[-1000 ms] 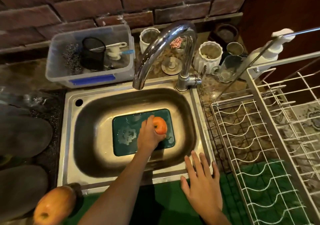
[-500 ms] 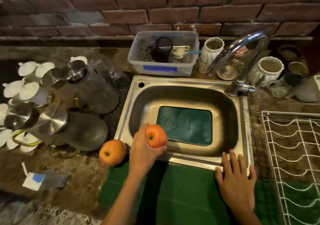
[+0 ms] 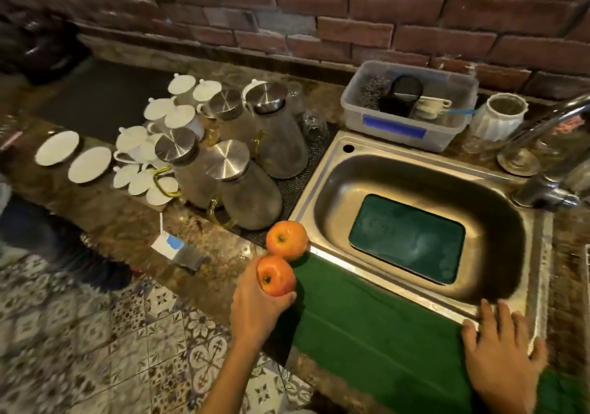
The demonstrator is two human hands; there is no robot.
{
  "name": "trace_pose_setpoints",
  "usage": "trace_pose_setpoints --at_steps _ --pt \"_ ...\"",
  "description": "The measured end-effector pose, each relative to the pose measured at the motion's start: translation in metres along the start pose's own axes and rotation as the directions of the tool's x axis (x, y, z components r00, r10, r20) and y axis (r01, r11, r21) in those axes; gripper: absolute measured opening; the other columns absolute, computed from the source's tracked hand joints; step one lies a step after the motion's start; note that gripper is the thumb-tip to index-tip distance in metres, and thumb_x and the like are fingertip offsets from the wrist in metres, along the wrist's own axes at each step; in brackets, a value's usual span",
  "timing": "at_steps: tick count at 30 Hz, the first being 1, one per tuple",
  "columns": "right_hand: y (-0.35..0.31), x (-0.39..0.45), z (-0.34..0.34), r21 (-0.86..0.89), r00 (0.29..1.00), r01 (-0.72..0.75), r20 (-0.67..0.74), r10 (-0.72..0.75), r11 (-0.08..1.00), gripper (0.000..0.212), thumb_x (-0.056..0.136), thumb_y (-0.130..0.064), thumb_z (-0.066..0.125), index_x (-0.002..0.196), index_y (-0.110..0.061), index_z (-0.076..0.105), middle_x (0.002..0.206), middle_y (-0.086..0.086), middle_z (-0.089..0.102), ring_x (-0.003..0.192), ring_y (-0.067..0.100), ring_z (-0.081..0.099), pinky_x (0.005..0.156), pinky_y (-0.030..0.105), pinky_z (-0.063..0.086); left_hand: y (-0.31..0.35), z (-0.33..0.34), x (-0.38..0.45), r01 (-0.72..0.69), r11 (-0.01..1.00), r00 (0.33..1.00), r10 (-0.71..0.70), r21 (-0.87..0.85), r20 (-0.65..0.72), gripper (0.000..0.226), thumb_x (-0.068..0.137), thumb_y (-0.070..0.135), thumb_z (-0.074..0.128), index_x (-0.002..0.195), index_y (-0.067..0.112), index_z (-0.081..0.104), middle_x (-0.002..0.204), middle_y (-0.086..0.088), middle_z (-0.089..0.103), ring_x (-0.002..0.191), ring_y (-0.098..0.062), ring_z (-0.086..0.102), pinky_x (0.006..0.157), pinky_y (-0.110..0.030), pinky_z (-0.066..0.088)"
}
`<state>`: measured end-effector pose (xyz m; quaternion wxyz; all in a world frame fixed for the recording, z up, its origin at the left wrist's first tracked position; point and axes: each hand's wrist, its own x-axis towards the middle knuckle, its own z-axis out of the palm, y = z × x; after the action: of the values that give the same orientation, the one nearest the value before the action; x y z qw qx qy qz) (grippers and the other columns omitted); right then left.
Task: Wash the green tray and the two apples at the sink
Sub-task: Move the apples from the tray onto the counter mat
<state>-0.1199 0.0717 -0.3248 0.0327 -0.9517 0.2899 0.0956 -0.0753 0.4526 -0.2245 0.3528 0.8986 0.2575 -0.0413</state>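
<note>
The green tray [image 3: 406,238] lies flat in the bottom of the steel sink [image 3: 319,171], wet. My left hand [image 3: 255,308] grips a red-orange apple [image 3: 275,275] over the counter's front edge, left of the sink. A second apple [image 3: 286,240] rests on the counter by the sink's front-left corner, just beyond the held one and nearly touching it. My right hand [image 3: 501,354] lies flat, fingers spread, on the sink's front rim and the green cloth [image 3: 367,318].
Glass jugs with steel lids [image 3: 242,187] and white lids and saucers [image 3: 89,164] crowd the counter left of the sink. A plastic tub of scrubbers [image 3: 405,123] stands behind it. The tap [image 3: 549,187] is at the right. A small carton [image 3: 177,249] lies near the front edge.
My left hand lifted the apple out of the sink and carried it left, down next to the other apple on the counter. The view swung left. My right hand stayed on the rim.
</note>
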Motion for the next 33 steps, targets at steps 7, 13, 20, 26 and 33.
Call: trace_pose_setpoints --at_steps 7,13,20,26,33 --pt "-0.006 -0.001 -0.012 -0.034 0.999 -0.009 0.038 0.011 0.999 0.054 0.096 -0.055 0.033 0.145 -0.037 0.046 0.159 -0.006 0.036 0.146 0.017 0.027 0.117 0.045 0.017 -0.018 0.000 0.007 0.111 0.991 0.994 -0.111 0.069 0.002 0.101 0.058 0.041 0.092 0.143 0.032 0.038 0.133 -0.008 0.056 0.124 -0.033 0.054 0.096 -0.048 0.048" --pt "-0.006 -0.002 -0.012 -0.013 1.000 0.008 0.011 -0.008 1.000 0.056 0.097 -0.056 0.025 0.149 -0.038 0.038 0.162 -0.006 0.030 0.149 0.017 0.021 0.119 0.048 0.016 -0.023 0.005 0.004 0.109 0.990 0.994 -0.110 0.087 0.008 0.108 0.061 0.040 0.092 0.150 0.032 0.030 0.139 -0.008 0.050 0.128 -0.034 0.050 0.097 -0.051 0.047" --pt "0.000 -0.003 -0.007 0.056 0.998 0.063 -0.031 -0.061 0.996 0.052 0.099 -0.050 0.030 0.147 -0.033 0.041 0.160 -0.002 0.033 0.147 0.021 0.025 0.117 0.053 0.019 -0.020 0.003 0.014 0.119 0.989 0.988 -0.127 0.090 0.086 0.114 0.063 0.033 0.092 0.154 0.026 0.024 0.144 -0.016 0.044 0.131 -0.038 0.046 0.102 -0.055 0.046" --pt "0.006 0.000 0.001 0.018 0.994 0.098 -0.045 -0.097 0.995 0.061 0.096 -0.055 0.018 0.148 -0.031 0.040 0.160 0.000 0.035 0.147 0.021 0.024 0.116 0.055 0.021 0.009 -0.011 0.012 -0.021 0.975 0.999 0.028 0.219 -0.030 0.125 0.063 0.041 0.090 0.156 0.037 0.006 0.159 -0.018 0.022 0.145 -0.041 0.025 0.111 -0.061 0.035" --pt "0.011 0.003 0.008 -0.015 0.988 0.136 -0.068 -0.136 0.991 0.063 0.098 -0.057 0.014 0.144 -0.027 0.043 0.153 0.004 0.042 0.143 0.026 0.032 0.113 0.057 0.022 0.085 0.062 0.019 -0.546 0.789 0.829 0.557 0.283 0.045 0.073 0.085 0.038 0.072 0.148 0.018 0.042 0.153 -0.024 0.035 0.141 -0.040 0.035 0.111 -0.050 0.035"
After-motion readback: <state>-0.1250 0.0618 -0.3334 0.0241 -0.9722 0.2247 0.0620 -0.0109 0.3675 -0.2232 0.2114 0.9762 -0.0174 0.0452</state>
